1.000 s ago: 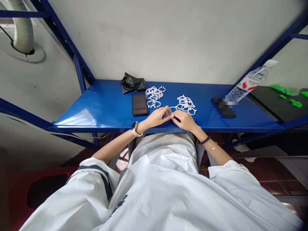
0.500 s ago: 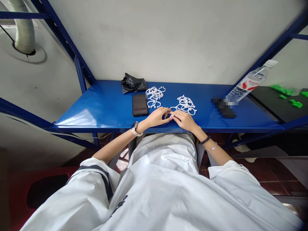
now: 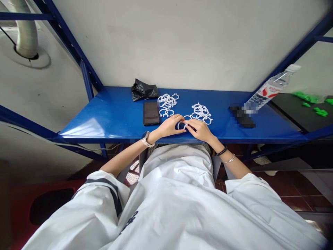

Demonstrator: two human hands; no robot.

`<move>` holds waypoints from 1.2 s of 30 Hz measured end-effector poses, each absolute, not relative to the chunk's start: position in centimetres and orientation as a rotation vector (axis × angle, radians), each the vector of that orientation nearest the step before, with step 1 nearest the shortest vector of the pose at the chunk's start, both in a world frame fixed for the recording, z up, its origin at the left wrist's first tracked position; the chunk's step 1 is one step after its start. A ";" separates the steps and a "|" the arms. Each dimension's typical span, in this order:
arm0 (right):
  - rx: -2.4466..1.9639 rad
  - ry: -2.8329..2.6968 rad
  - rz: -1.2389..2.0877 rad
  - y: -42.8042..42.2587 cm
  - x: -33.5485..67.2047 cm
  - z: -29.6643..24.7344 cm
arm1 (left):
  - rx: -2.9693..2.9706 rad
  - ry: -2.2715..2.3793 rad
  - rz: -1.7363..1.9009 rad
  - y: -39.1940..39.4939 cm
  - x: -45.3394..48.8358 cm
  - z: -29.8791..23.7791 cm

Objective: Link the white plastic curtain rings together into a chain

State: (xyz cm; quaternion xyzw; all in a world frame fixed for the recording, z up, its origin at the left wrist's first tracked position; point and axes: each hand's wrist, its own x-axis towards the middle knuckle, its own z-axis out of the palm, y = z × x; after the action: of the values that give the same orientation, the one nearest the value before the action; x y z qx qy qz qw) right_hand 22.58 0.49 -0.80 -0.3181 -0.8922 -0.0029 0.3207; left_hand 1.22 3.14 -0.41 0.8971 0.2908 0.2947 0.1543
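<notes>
Left hand [image 3: 170, 127] and right hand [image 3: 199, 129] met at the near edge of the blue counter [image 3: 104, 118], their fingertips pinching one white ring [image 3: 180, 125] between them, seemingly just above the surface. Just beyond lay a dark phone [image 3: 151, 113], with a left heap of rings [image 3: 167, 101] and a right heap of rings [image 3: 201, 113] beside it. Farthest back sat a crumpled black bag [image 3: 144, 91].

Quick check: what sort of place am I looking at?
Probably a small workshop or piecework station: a blue metal bench against a bare wall, piles of white plastic rings, and the left hand and right hand pinching one ring.
</notes>
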 end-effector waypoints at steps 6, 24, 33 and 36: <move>-0.876 -2.297 0.010 0.6 22.6 -0.8 | 2.566 0.810 0.788 3.0 1.3 -0.4; -0.880 -2.356 0.035 0.6 22.6 -0.6 | 2.595 0.841 0.792 2.9 1.3 -0.6; -0.859 -2.385 -0.083 0.6 22.8 -0.9 | 2.560 0.778 0.796 3.1 1.3 -0.9; -0.857 -2.388 -0.118 0.5 22.8 -1.0 | 2.559 0.764 0.802 3.1 1.3 -0.8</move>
State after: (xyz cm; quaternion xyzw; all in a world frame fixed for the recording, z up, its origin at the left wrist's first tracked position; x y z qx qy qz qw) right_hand 22.80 0.55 -0.96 -0.3223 -0.8979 -0.0443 0.2965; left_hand 1.27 3.06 -0.83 0.9034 0.2696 0.2833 0.1757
